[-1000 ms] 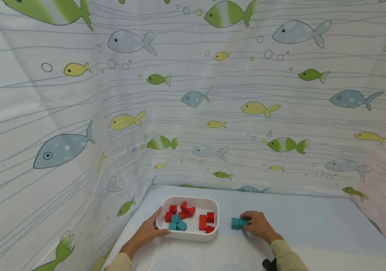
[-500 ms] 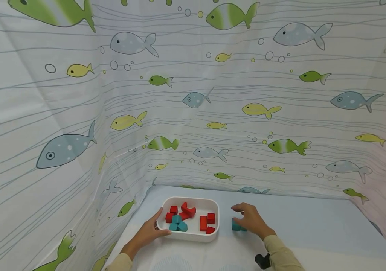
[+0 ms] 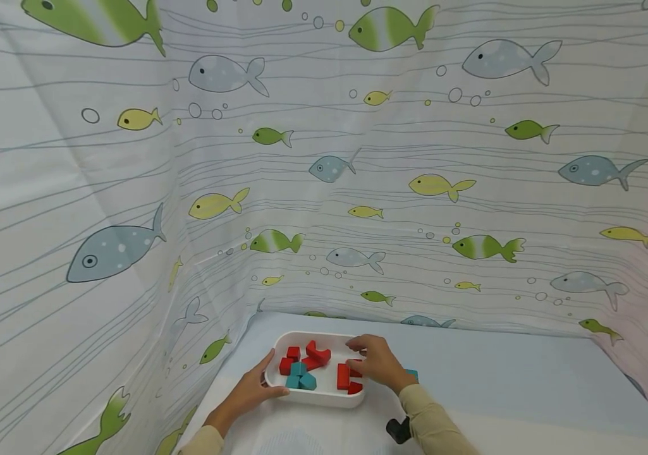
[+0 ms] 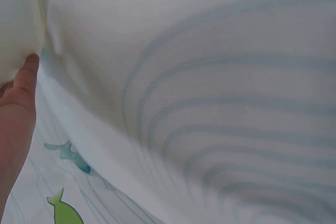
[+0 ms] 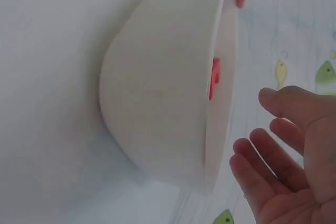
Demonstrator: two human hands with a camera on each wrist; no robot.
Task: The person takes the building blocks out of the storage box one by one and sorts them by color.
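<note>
A white tray (image 3: 317,398) holds several red and teal wooden blocks. Among them are a red arch block (image 3: 319,352), a red rectangular block (image 3: 343,377) and a teal cube (image 3: 298,368). My left hand (image 3: 252,387) holds the tray's left end, thumb along the front wall and fingers at the left rim. Over the tray's right end hovers my right hand (image 3: 377,361), fingers spread, nothing between them; it partly covers the red blocks there. In the right wrist view, that hand's palm (image 5: 294,166) is seen beside the tray rim. A teal block (image 3: 411,374) peeks out behind the right wrist.
The table (image 3: 506,373) has a pale cloth over it. Behind and to the left hangs a fish-print curtain (image 3: 324,215). A black device (image 3: 397,431) sits at the right wrist.
My right hand has let go of the teal blocks right of the tray and moved left over the tray's right end. The left hand has stayed on the tray.
</note>
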